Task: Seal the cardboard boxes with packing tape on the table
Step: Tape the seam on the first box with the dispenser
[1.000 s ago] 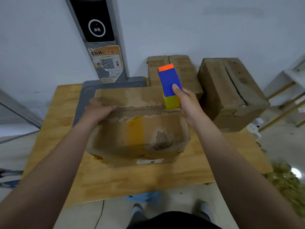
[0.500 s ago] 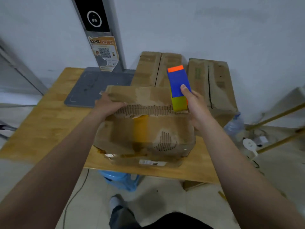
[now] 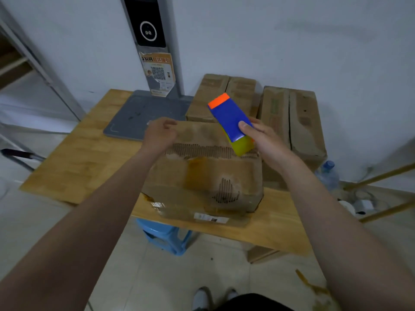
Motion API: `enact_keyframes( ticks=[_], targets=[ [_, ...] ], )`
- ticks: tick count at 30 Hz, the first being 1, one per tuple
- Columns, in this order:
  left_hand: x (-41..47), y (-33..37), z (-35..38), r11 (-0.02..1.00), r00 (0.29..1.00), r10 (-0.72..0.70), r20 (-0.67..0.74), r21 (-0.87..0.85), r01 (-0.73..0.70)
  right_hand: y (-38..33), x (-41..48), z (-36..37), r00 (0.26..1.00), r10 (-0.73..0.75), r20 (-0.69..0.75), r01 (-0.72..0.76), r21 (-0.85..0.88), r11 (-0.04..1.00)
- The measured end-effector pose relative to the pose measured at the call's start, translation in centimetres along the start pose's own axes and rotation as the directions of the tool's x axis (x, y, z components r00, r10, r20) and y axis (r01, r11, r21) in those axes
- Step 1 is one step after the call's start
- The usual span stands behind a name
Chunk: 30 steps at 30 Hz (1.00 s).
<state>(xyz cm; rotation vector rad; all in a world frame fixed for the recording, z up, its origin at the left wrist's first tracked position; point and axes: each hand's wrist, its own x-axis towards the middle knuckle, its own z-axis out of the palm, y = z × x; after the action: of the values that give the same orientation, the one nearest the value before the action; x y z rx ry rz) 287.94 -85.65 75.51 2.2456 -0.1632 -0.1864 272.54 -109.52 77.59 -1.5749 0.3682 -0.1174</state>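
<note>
My right hand (image 3: 268,143) grips a blue-orange-yellow block (image 3: 229,117) tilted above the torn cardboard box (image 3: 202,176) at the wooden table's (image 3: 85,158) near edge, left hand (image 3: 159,135) loosely curled, holding nothing.

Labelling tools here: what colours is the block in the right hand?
The block is blue with an orange top end and yellow bottom end; head view.
</note>
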Motion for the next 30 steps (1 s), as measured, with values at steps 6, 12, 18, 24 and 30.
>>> enact_keyframes(
  ticks=[6, 12, 18, 24, 30],
  targets=[
    [-2.0, 5.7, -2.5, 0.811, 0.901, -0.081, 0.425, -0.497, 0.308, -4.7, -1.6, 1.7, 0.968, 0.057, 0.246, -0.081, 0.089, 0.993],
    [-2.2, 8.6, -4.0, 0.807, 0.787, 0.015, 0.617, -0.473, 0.355, -6.3, -1.4, 1.0, 0.959, 0.03, 0.283, -0.137, 0.369, 0.919],
    [-2.6, 8.7, -4.3, 0.704, 0.788, 0.003, 0.616, -0.561, 0.436, -5.6, -1.6, 0.6, 0.957, 0.002, 0.29, -0.136, 0.442, 0.887],
    [-3.2, 8.8, -4.2, 0.644, 0.759, 0.011, 0.651, -0.585, 0.492, -5.8, -2.0, 0.5, 0.956, -0.023, 0.293, -0.121, 0.467, 0.876],
    [-4.3, 8.6, -4.0, 0.544, 0.721, 0.077, 0.688, -0.635, 0.548, -6.0, -2.4, 0.7, 0.962, -0.023, 0.274, -0.118, 0.488, 0.865]
  ],
)
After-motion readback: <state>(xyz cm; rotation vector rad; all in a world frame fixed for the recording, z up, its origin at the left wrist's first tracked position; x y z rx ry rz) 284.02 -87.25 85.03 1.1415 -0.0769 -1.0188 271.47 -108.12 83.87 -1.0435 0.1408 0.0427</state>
